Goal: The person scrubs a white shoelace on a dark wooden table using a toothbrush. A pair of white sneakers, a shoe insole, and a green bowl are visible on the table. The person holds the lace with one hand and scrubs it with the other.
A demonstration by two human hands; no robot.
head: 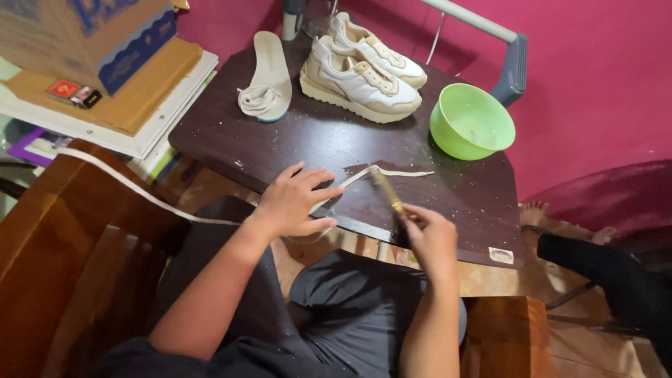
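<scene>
The dark brown wooden surface (294, 143) carries everything. At its far edge stand a pair of white and beige sneakers (364, 73); near the far right corner sits a lime green plastic bowl (470, 120), and towards the far left lies a white insole (269, 73) with a bundled lace on it. The step in hand looks like scrubbing a lace: a long flat white shoelace (364, 175) lies along the near edge, pinned under the left hand (294, 203), fingers spread flat — no closed grip. The right hand (430, 234) is clenched around a yellow-handled brush (387, 192), bristles on the lace. The next stroke calls for a steady pin. Nothing stands in the way — bowl and sneakers sit well apart.
</scene>
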